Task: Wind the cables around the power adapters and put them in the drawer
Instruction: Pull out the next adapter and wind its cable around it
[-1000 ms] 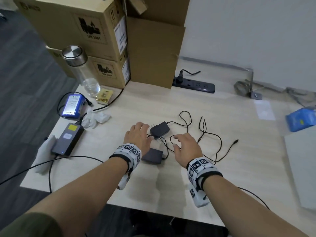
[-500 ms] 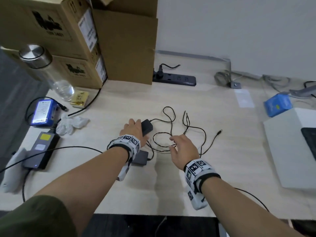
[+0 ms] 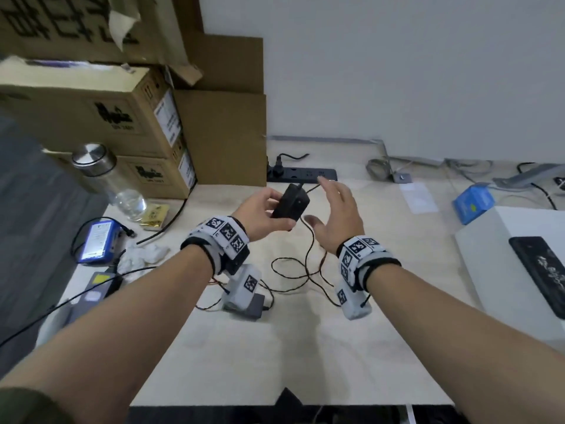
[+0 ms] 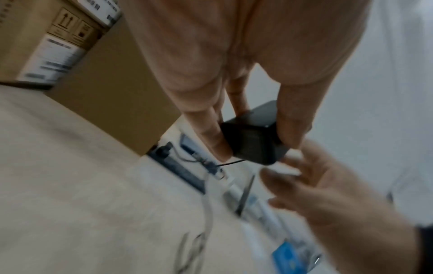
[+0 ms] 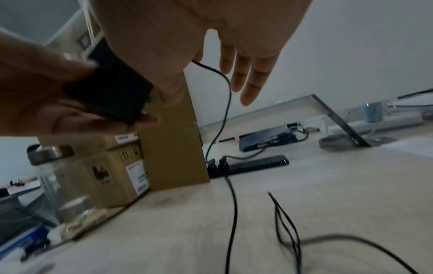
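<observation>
My left hand grips a small black power adapter lifted above the desk, thumb on one side and fingers on the other. Its thin black cable hangs from it down to loose loops on the desk. My right hand hovers just right of the adapter with straight, spread fingers, holding nothing. A second dark adapter lies flat on the desk below my left wrist, partly hidden by the wrist camera. No drawer is in view.
Stacked cardboard boxes stand at the back left, with a black power strip beside them. A glass bottle, a blue battery pack, crumpled tissue and a large power brick sit left. A white device occupies the right.
My left hand has picked the black adapter up off the desk and raised it. My right hand has let go of the cable loops and risen beside the adapter.
</observation>
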